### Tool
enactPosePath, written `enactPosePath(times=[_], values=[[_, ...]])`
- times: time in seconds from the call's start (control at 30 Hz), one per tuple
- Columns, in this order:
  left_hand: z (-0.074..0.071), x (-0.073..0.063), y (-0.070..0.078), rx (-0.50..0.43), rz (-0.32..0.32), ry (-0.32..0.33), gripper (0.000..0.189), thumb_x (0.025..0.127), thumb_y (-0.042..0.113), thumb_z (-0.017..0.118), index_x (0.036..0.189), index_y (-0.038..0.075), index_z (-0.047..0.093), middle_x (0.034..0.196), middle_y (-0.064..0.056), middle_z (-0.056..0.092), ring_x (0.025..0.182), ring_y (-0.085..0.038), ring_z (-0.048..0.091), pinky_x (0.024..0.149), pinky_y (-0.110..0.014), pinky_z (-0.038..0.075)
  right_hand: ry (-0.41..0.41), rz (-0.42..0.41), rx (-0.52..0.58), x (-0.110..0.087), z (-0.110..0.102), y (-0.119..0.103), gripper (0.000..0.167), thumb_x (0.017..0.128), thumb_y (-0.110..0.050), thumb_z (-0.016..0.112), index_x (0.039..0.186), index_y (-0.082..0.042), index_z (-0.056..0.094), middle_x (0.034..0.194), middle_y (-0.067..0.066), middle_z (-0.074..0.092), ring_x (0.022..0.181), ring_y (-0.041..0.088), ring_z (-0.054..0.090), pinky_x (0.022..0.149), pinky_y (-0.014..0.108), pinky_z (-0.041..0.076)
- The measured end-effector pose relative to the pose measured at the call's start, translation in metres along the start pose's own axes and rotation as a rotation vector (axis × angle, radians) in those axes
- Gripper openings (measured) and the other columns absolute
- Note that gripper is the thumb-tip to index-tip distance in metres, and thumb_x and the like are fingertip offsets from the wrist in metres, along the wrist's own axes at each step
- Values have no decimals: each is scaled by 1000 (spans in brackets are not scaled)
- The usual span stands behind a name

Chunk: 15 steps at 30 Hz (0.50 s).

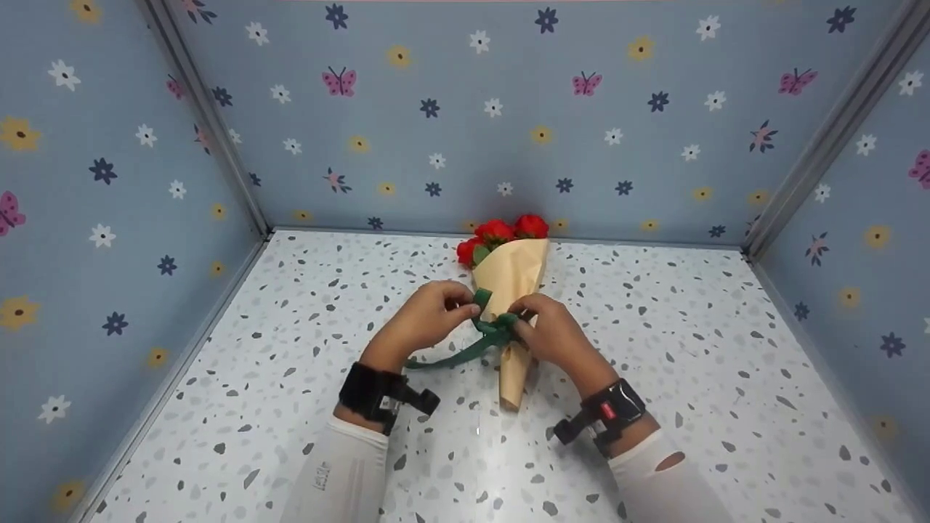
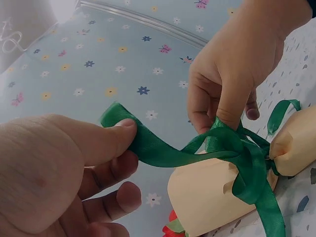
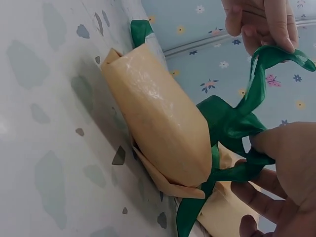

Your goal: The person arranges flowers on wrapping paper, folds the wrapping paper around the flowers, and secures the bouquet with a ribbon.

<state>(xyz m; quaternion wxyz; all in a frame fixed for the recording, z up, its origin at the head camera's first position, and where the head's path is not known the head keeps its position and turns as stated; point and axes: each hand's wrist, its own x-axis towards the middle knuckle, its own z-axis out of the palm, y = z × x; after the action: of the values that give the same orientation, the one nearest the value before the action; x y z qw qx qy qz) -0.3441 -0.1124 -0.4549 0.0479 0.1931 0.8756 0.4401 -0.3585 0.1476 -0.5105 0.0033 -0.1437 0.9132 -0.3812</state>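
Note:
A bouquet of red roses [image 1: 496, 232] in tan wrapping paper [image 1: 511, 270] lies on the speckled table, flowers toward the back wall. Green satin ribbon [image 2: 232, 148] is looped round its narrow waist, and one tail trails to the left on the table. My left hand [image 1: 434, 312] pinches a ribbon end between thumb and forefinger, drawn up and away from the paper. At the knot, my right hand [image 1: 550, 328] pinches a ribbon loop between thumb and fingers, as the right wrist view shows. Whether the loop is tight is hard to tell.
Blue panels [image 1: 450, 131] printed with flowers and butterflies enclose the table [image 1: 290, 436] at the back and both sides. The roses lie close to the back panel. Each wrist wears a black strap [image 1: 374, 392] with a small camera arm.

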Motion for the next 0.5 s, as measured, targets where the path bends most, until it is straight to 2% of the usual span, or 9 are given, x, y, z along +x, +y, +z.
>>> enactPosePath(times=[0.17, 0.3, 0.4, 0.5], values=[[0, -1, 0, -38, 14, 79, 10, 112, 19, 74, 107, 13, 80, 99, -4, 69, 93, -20, 58, 81, -37, 49, -84, 1, 25, 2, -3, 5, 20, 103, -6, 78, 120, -13, 85, 120, 8, 69, 111, 24, 69, 95, 42, 61], [0, -1, 1, -45, 47, 124, 8, 111, 17, 75, 107, 11, 78, 101, -5, 70, 96, -20, 60, 83, -37, 49, -132, 38, -25, 2, -2, 3, 32, 98, 0, 81, 127, -13, 84, 119, 8, 72, 110, 24, 70, 93, 43, 64], [2, -1, 1, -43, 57, 128, 8, 111, 18, 75, 107, 11, 79, 102, -5, 71, 97, -20, 61, 84, -37, 50, -134, 73, -100, 2, 2, 0, 37, 96, -2, 84, 131, -15, 83, 123, 6, 75, 112, 25, 71, 98, 46, 64], [2, -1, 3, -42, 52, 109, 10, 111, 19, 75, 106, 12, 79, 101, -4, 71, 97, -20, 61, 83, -37, 51, -120, 120, -162, 1, 6, -4, 34, 98, -6, 85, 130, -14, 82, 124, 5, 76, 110, 24, 73, 98, 46, 64]])
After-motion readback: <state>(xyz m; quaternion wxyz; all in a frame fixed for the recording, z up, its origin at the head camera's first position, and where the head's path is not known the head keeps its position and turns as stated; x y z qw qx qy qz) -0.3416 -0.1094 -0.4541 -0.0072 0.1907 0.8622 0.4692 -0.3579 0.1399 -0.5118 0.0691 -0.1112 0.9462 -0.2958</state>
